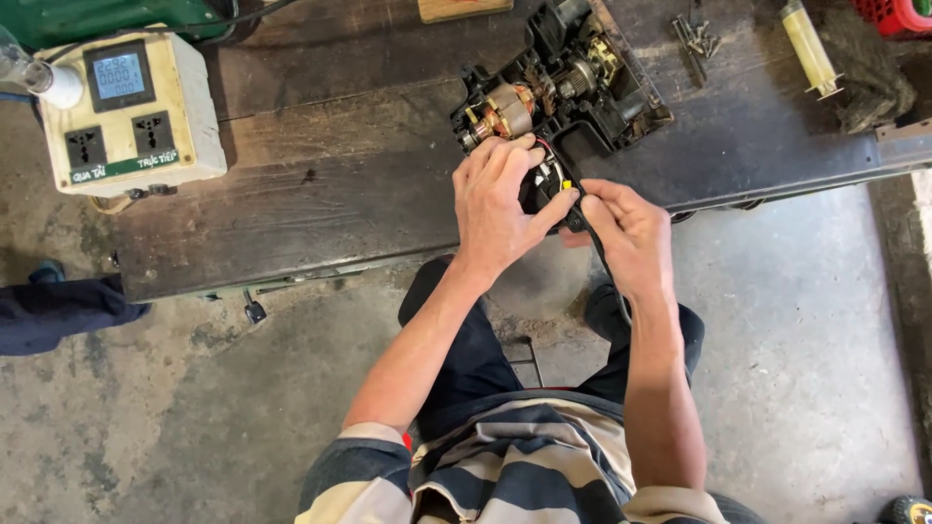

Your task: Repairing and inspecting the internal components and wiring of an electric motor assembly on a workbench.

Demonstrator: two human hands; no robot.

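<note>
An opened black power tool (568,82) lies on the dark wooden workbench (330,184), its copper-wound motor and gears exposed. My left hand (497,209) presses down on the tool's handle end, covering most of it. My right hand (626,228) pinches the black power cord (594,245) where it enters the handle. Red and yellow wires (555,175) show between my two hands.
A cream socket box with a small screen (136,112) stands at the bench's left. Loose screws (697,37) and a yellowish syringe (811,47) lie at the back right. A green case (107,15) sits at the top left. The concrete floor (806,359) lies below.
</note>
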